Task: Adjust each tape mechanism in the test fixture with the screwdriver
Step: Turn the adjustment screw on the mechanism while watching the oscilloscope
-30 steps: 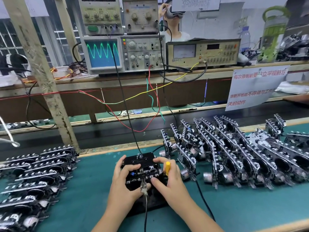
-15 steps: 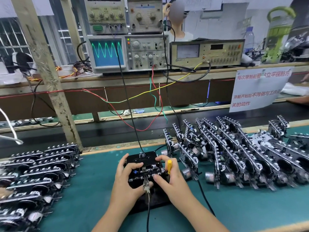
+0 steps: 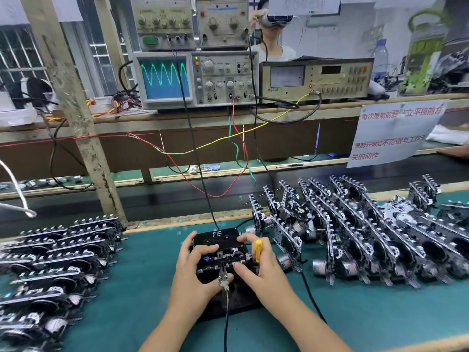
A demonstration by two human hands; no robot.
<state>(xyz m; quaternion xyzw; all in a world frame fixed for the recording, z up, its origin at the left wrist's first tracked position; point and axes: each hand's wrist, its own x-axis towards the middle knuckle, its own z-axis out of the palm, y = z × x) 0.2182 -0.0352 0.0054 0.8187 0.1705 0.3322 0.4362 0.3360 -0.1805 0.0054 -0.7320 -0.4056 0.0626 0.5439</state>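
A black test fixture [image 3: 215, 236] marked "FE" sits on the green mat at centre, with a tape mechanism [image 3: 224, 257] seated in it. My left hand [image 3: 195, 270] grips the mechanism's left side, fingers laid over its top. My right hand [image 3: 264, 265] holds its right side, and a yellow-handled screwdriver [image 3: 258, 250] is tucked between the fingers, pointing up. A metal clip with a cable [image 3: 223, 279] hangs on the front edge between my thumbs.
Stacked tape mechanisms lie at left [image 3: 50, 262] and stand in rows at right [image 3: 355, 229]. An oscilloscope [image 3: 165, 78] with a green sine wave and other instruments sit on the shelf behind. Wires hang down to the fixture. A person sits beyond the shelf.
Both hands stay on the mechanism in the fixture with only slight finger shifts. The camera has drifted a little.
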